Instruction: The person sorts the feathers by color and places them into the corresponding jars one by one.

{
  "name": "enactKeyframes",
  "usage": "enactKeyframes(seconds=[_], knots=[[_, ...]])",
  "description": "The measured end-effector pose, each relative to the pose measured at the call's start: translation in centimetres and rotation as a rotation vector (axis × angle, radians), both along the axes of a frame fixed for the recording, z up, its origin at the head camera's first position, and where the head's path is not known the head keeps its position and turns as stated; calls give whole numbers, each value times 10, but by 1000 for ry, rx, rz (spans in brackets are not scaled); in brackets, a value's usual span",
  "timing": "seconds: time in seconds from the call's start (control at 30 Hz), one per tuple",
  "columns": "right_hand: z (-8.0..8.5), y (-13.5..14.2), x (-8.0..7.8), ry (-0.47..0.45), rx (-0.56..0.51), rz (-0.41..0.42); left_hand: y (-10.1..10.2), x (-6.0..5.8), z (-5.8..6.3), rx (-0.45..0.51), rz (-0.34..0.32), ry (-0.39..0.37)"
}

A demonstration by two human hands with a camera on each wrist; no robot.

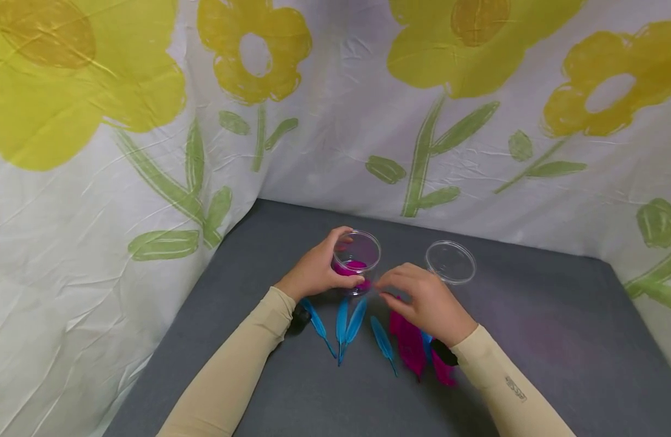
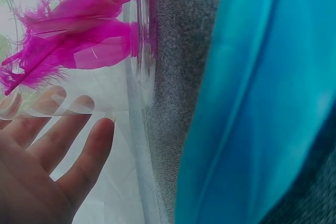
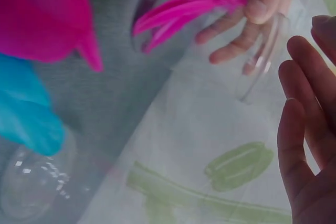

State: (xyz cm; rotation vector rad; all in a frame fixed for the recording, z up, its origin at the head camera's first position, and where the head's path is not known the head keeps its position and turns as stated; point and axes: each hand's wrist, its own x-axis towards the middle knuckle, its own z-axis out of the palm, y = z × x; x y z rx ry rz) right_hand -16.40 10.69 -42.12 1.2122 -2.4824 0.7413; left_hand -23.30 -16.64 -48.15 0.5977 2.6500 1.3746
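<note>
My left hand (image 1: 320,267) grips a clear plastic jar (image 1: 365,247) from its left side, thumb across the front. Magenta feathers (image 2: 84,40) lie inside the jar, low against its bottom in the left wrist view. Just right of the jar, my right hand (image 1: 428,300) hovers with relaxed, slightly bent fingers (image 3: 295,129) and nothing between them. Under that hand and its wrist lies a group of magenta feathers (image 1: 409,349), with a bit of blue feather (image 1: 426,345) showing among them.
Several blue feathers (image 1: 341,325) lie spread on the grey table (image 1: 313,400) in front of the jar, one single blue feather (image 1: 382,341) nearer the magenta group. Behind the right hand lies a round clear lid (image 1: 451,262). A flower-printed curtain (image 1: 335,152) borders the table.
</note>
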Motion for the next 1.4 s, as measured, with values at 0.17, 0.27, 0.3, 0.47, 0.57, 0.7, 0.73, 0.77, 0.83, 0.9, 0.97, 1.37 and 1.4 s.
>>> enactKeyframes(seconds=[0.17,0.27,0.3,0.47,0.57,0.7,0.73,0.77,0.83,0.9,0.97,1.37,1.4], knots=[[-13,8,7,8,44,-19,1,0,1,-5,0,-8],[-21,11,11,-8,65,-24,1,0,1,5,-3,-8],[-24,12,12,-14,73,-22,1,0,1,8,-2,-6],[-36,14,16,-37,111,-4,0,0,-1,9,8,-3],[-43,16,19,-50,145,9,0,-1,-1,11,9,-2],[-53,19,24,-52,188,10,-1,-1,-1,15,2,0],[-55,20,25,-49,195,10,-1,-1,-2,14,0,2],[-56,21,26,-39,203,10,-1,-1,-2,14,-1,1],[-59,22,27,-22,212,15,0,-1,-1,16,-2,-4],[-61,23,28,-10,217,24,0,-1,-1,18,-1,-7],[-61,24,27,-1,223,30,0,-1,-1,20,1,-9],[-65,26,27,8,257,27,1,1,1,7,12,-12],[-66,26,26,14,257,31,1,1,1,10,11,-11]])
